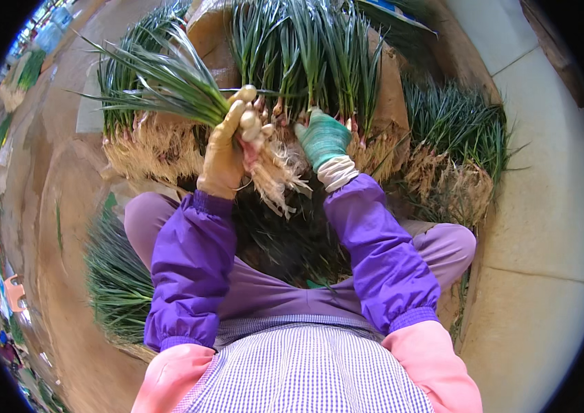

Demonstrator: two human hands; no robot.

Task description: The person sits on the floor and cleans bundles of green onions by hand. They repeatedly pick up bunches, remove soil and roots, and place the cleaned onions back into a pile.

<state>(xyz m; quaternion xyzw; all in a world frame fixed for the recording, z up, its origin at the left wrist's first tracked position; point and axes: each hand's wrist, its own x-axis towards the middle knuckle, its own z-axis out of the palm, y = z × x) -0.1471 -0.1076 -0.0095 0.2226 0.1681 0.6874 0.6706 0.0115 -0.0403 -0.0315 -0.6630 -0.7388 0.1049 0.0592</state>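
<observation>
My left hand (225, 147), in a tan glove, grips a bunch of onion-like plants (183, 88). Their green leaves point to the upper left, and their pale roots (271, 175) hang to the lower right. My right hand (324, 138) wears a green knit glove with a white cuff. It touches the stem bases of a larger row of the same plants (297, 46) straight ahead. Its fingertips are partly hidden, so I cannot tell whether they hold a stem.
More rooted plants lie in heaps at the left (142, 139), at the right (457, 129) and by my left knee (116, 273). Loose dark leaves (292, 232) lie between my legs. Brown sheeting (390, 93) is under the row. Pale floor slabs (534, 206) run along the right.
</observation>
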